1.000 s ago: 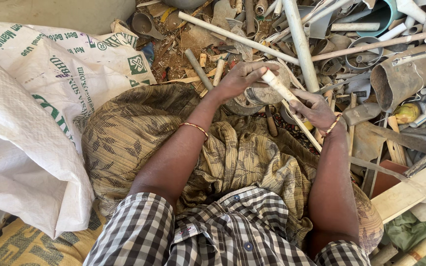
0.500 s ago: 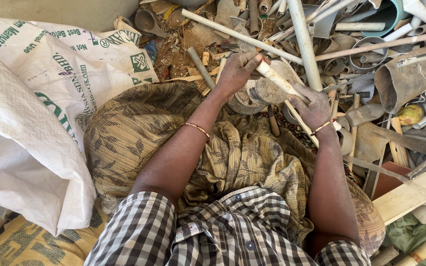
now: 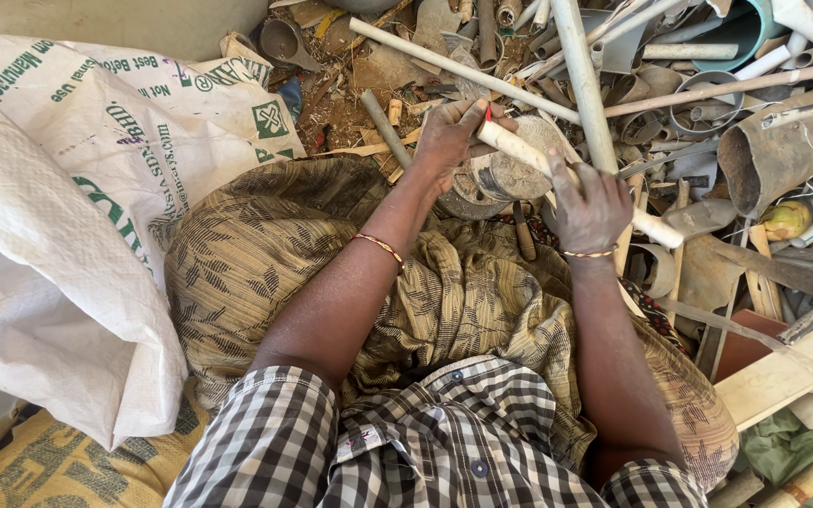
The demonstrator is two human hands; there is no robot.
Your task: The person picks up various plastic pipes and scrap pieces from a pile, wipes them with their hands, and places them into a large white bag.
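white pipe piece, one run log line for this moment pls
left hand: grips pipe end | right hand: grips middle | white pipe piece: held over scrap pile | white sack: left

Two hands in play here: the left hand [image 3: 449, 141] and the right hand [image 3: 590, 207], sharing one short white pipe [image 3: 566, 174]. Two bangles, one on the left wrist [image 3: 378, 246], one on the right wrist [image 3: 587, 253]. One white printed sack [image 3: 77, 216]. One yellowish-green round fruit [image 3: 787, 220]. Pipes and offcuts in the scrap heap [image 3: 708, 113]: too many and too tangled to count.
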